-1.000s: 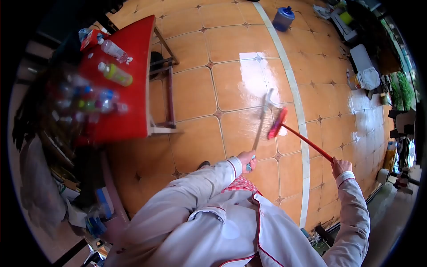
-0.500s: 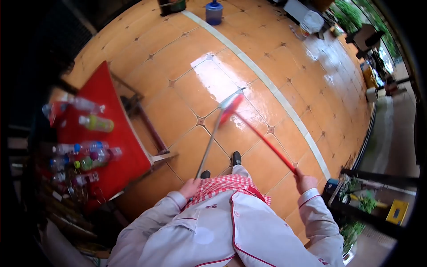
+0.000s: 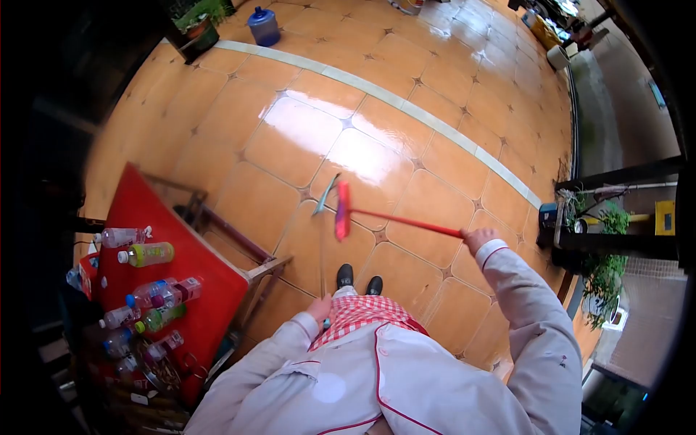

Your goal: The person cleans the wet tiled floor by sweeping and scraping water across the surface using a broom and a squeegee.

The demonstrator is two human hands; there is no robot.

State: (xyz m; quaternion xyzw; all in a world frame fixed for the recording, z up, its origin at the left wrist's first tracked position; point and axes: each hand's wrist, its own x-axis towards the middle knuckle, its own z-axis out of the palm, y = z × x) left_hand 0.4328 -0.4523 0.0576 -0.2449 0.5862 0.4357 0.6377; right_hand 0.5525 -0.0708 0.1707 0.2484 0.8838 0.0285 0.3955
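My right hand [image 3: 478, 238] is closed around the end of a red broom handle [image 3: 406, 222], out to the right. The broom head [image 3: 343, 210], red with a purple-pink side, is blurred and sits at the floor tiles in front of my feet. Just left of it is a light blue dustpan [image 3: 325, 197], seen nearly edge-on. A thin grey handle runs from the dustpan toward my left hand [image 3: 319, 309], which is closed around its upper end beside my checked apron [image 3: 366, 314]. Whether the broom touches the dustpan I cannot tell.
At left, a red table [image 3: 206, 272] holds several plastic bottles [image 3: 147, 254]. A blue water jug [image 3: 263, 27] and a potted plant [image 3: 201, 35] stand at the far left. Leafy plants [image 3: 607, 272] and a dark railing [image 3: 616, 174] are on the right. Parts of the tiled floor [image 3: 275, 188] shine.
The view has shifted, bringing the potted plant into sight. The broom head has swung leftward and upright in view, its handle now nearly level. The dustpan has turned steeper.
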